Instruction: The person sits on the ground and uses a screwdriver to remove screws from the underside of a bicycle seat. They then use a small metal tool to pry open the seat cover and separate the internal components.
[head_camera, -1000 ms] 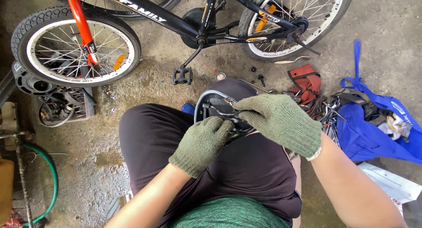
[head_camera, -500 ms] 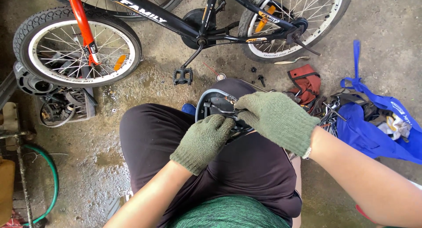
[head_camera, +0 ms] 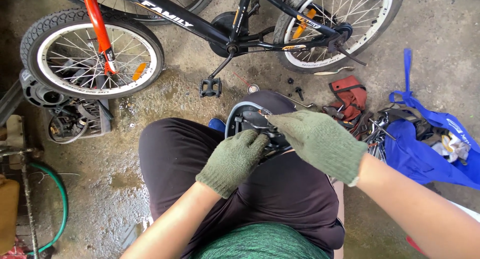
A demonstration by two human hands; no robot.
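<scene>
My left hand (head_camera: pixel 235 161) clamps the upturned bicycle saddle (head_camera: pixel 250 121) on my lap. My right hand (head_camera: pixel 320 144), fingers pinched at its rail hardware, lies just right of it; rails run away from me.

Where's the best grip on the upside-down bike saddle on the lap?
Probably the rear shell edge of the saddle, from the near side, where the left hand already rests. It lies underside up across the thigh, rails exposed. The right hand is working at the rails, so leave those free.
</scene>
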